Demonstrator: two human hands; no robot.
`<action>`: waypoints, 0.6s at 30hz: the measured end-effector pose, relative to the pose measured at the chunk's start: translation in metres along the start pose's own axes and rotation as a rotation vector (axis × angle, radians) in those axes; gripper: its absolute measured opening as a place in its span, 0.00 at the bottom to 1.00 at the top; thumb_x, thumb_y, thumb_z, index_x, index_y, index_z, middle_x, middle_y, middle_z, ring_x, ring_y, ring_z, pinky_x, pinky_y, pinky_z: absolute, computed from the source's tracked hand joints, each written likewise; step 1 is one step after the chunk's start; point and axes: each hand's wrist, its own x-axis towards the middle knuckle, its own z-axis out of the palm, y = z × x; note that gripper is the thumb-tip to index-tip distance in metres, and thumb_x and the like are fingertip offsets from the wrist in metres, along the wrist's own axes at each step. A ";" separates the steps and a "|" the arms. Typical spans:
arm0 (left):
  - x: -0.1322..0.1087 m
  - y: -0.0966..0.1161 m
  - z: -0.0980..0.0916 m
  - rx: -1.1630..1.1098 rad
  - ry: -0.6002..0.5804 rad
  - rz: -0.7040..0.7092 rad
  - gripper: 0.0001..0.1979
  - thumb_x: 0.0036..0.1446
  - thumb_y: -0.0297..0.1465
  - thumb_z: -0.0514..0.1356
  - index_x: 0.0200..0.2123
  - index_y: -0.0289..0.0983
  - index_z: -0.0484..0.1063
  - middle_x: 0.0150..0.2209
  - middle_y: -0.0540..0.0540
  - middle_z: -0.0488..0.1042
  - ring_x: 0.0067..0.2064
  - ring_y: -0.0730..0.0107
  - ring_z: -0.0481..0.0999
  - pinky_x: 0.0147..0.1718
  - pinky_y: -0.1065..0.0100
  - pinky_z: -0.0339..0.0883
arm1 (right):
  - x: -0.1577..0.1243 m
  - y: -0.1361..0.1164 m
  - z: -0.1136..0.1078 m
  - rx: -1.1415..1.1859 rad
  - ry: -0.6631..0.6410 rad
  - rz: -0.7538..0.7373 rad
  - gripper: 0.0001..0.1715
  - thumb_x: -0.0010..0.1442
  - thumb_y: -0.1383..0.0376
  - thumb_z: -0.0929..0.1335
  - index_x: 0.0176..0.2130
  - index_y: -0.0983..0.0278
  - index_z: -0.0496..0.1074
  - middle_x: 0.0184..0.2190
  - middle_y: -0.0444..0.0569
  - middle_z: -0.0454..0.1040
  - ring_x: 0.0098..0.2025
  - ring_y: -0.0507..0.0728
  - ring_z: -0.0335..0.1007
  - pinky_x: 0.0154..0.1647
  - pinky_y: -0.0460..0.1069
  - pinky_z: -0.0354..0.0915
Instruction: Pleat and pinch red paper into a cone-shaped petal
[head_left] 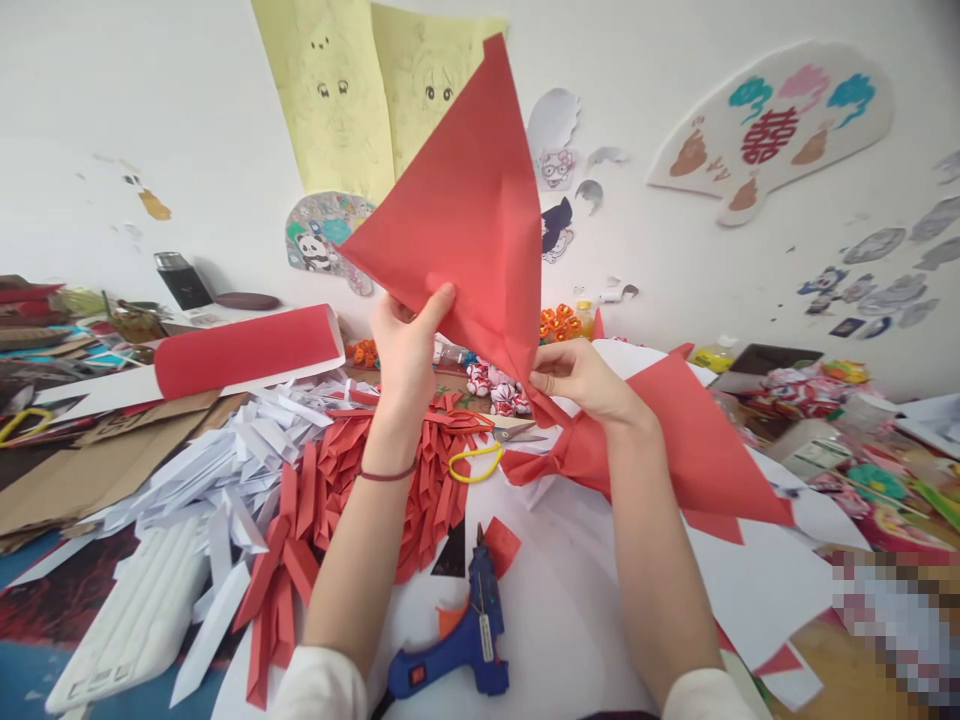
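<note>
The white table [570, 600] is the largest surface, strewn with paper. Above it, one folded red paper sheet [465, 210] stands raised in front of the wall, its point upward. The left hand [409, 345] is clamped on its lower left edge, thumb in front; the right hand [574, 375] pinches its bottom corner. More red paper [690, 440] lies flat under the right forearm. One rolled red-and-white sheet [240, 355] lies at left. A heap of folded red strips [337, 490] sits beside a heap of white ones [202, 470], both too many to count. One blue glue gun [465, 640] lies near the table's edge; one pair of yellow-handled scissors [487, 450] lies between the wrists. No container's contents can be made out.
</note>
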 end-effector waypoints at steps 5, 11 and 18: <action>0.002 0.008 -0.011 0.364 0.221 0.281 0.28 0.55 0.43 0.68 0.56 0.45 0.66 0.55 0.40 0.72 0.51 0.59 0.75 0.48 0.58 0.71 | 0.002 -0.006 0.004 -0.041 0.290 -0.092 0.17 0.52 0.52 0.77 0.33 0.64 0.79 0.32 0.49 0.79 0.36 0.56 0.75 0.39 0.50 0.71; -0.027 0.022 0.020 0.566 -0.251 0.429 0.16 0.58 0.43 0.66 0.44 0.42 0.73 0.39 0.46 0.77 0.37 0.66 0.75 0.40 0.63 0.67 | 0.006 -0.014 0.020 -0.186 0.518 -0.209 0.17 0.55 0.51 0.75 0.33 0.62 0.79 0.33 0.49 0.80 0.35 0.58 0.76 0.39 0.52 0.72; -0.039 0.014 0.036 0.454 -0.191 0.300 0.08 0.60 0.37 0.64 0.38 0.39 0.73 0.34 0.49 0.77 0.30 0.73 0.73 0.33 0.68 0.67 | 0.003 -0.021 0.033 -0.416 0.585 -0.288 0.15 0.57 0.53 0.74 0.32 0.62 0.77 0.31 0.48 0.78 0.32 0.56 0.74 0.36 0.52 0.70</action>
